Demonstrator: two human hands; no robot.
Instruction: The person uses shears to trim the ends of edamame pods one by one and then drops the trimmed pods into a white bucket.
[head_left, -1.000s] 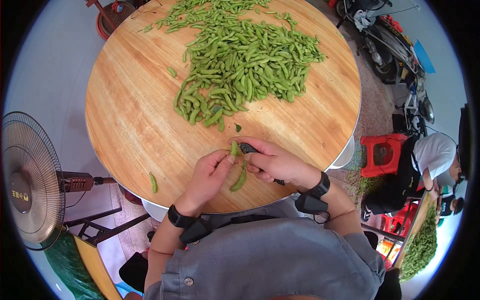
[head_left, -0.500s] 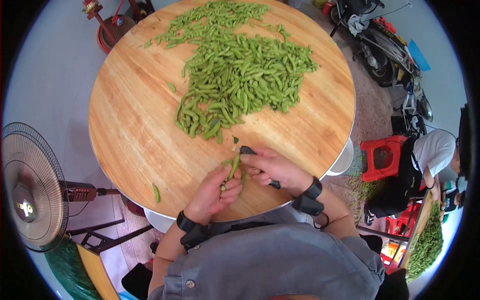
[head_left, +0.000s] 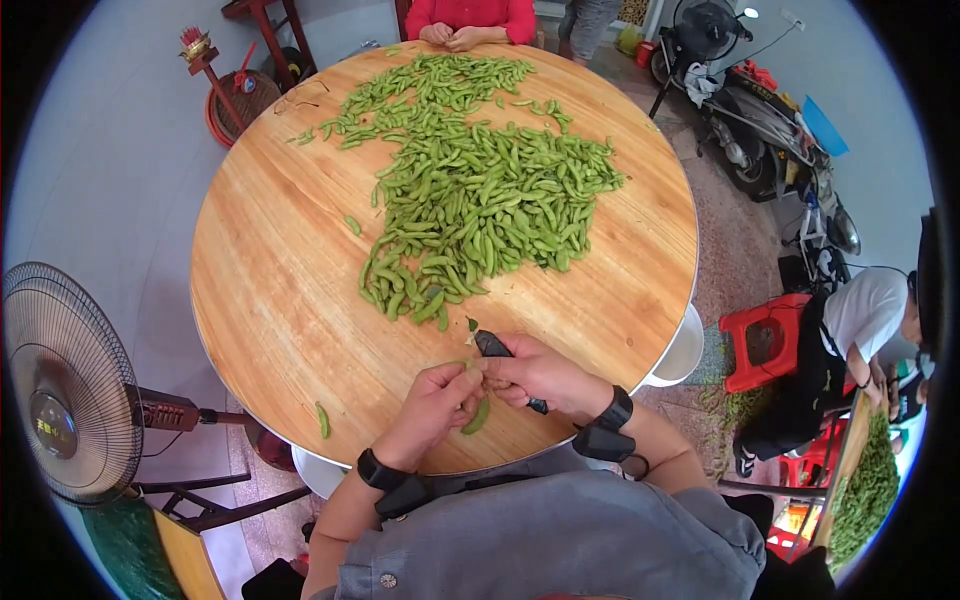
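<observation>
My left hand (head_left: pixel 432 407) is closed on a green edamame pod (head_left: pixel 477 416), which shows below the fingertips near the table's front edge. My right hand (head_left: pixel 548 375) grips a dark-handled tool (head_left: pixel 493 345); its working end is hidden, so I cannot tell its exact kind. The fingertips of both hands meet over the pod. Beyond them a broad pile of edamame pods (head_left: pixel 490 190) covers the middle and far part of the round wooden table (head_left: pixel 270 280). A single loose pod (head_left: pixel 322 420) lies left of my left hand.
White tubs (head_left: pixel 682 345) show beneath the table's rim. A standing fan (head_left: pixel 65 385) is at the left. On the right are a red stool (head_left: pixel 765 342), a motorbike (head_left: pixel 740 140) and a bent-over person (head_left: pixel 868 310). Another person in red (head_left: pixel 475 18) rests their hands on the far rim.
The view has tilted up, bringing the person in red into sight. My hands have drawn together, and the pod now hangs lower beneath my fingers.
</observation>
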